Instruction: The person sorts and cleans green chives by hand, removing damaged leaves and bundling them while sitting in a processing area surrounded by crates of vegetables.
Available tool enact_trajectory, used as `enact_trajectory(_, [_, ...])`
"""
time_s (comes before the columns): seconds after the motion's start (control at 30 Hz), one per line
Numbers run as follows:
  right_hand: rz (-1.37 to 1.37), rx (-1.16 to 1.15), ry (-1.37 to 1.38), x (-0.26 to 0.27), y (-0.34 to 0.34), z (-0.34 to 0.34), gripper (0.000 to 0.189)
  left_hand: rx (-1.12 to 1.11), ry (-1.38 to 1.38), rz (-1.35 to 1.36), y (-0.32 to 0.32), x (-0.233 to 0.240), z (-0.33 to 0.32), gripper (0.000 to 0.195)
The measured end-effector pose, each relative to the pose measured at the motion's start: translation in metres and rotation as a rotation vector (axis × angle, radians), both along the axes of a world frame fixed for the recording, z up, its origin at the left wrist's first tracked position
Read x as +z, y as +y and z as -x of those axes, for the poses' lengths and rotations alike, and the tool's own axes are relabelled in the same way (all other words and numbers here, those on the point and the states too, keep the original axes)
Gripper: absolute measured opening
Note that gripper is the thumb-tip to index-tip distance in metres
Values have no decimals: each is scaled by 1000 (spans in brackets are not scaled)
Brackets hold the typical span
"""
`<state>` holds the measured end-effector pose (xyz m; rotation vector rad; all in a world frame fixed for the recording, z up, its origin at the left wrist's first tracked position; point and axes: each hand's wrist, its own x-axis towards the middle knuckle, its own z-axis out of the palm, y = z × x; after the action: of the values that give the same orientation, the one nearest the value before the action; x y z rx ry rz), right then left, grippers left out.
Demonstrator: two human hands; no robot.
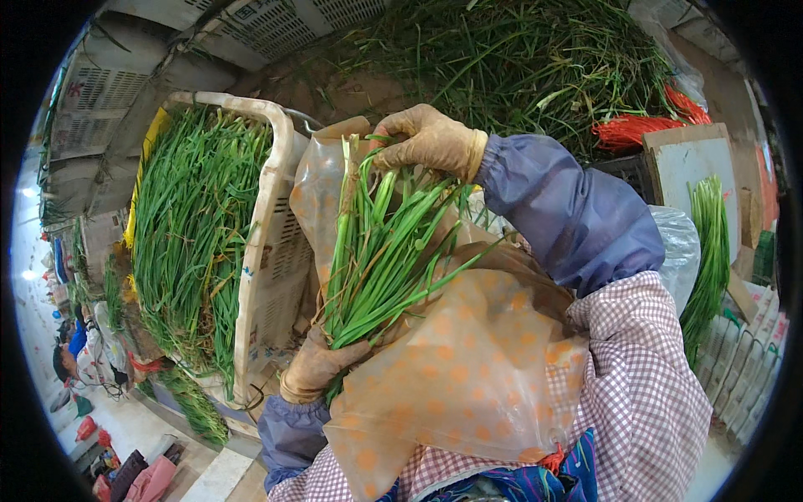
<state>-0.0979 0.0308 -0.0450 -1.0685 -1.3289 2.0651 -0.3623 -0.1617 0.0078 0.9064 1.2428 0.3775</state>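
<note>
A loose bunch of long green leafy stalks (376,245), perhaps garlic chives, lies across my lap with some brown withered leaves among it. My left hand (326,364), in a soiled tan glove, grips its lower end. At the upper end, my gloved right hand (433,141) curls over the pale stalk ends, finger and thumb pinching a bit of green. Its other fingertips are partly hidden. Under the bunch spreads a translucent plastic apron (464,357) with orange dots. Left of it stands a white plastic crate (262,188) full of similar green stalks (194,232).
A big heap of loose green leaves (527,69) covers the floor ahead. Red ties (633,130) lie beside it, near a pale board (693,169). At right rests another green bunch (706,270). Stacked crates (94,94) line the far left; a person (72,351) is beyond.
</note>
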Motion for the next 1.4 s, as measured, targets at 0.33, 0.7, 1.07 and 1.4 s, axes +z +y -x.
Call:
enact_trajectory(0.33, [-390, -779, -976, -33, 55, -201, 36, 9, -76, 173, 5, -4, 2, 41])
enact_trajectory(0.7, [-437, 108, -723, 36, -32, -47, 30, 6, 16, 52, 4, 10, -17, 39])
enact_trajectory(1.07, [-896, -749, -658, -32, -5, -118, 12, 112, -16, 133, -3, 4, -7, 41])
enact_trajectory(1.4, [14, -540, -105, -4, -56, -92, 22, 337, -388, 327, -6, -6, 3, 48])
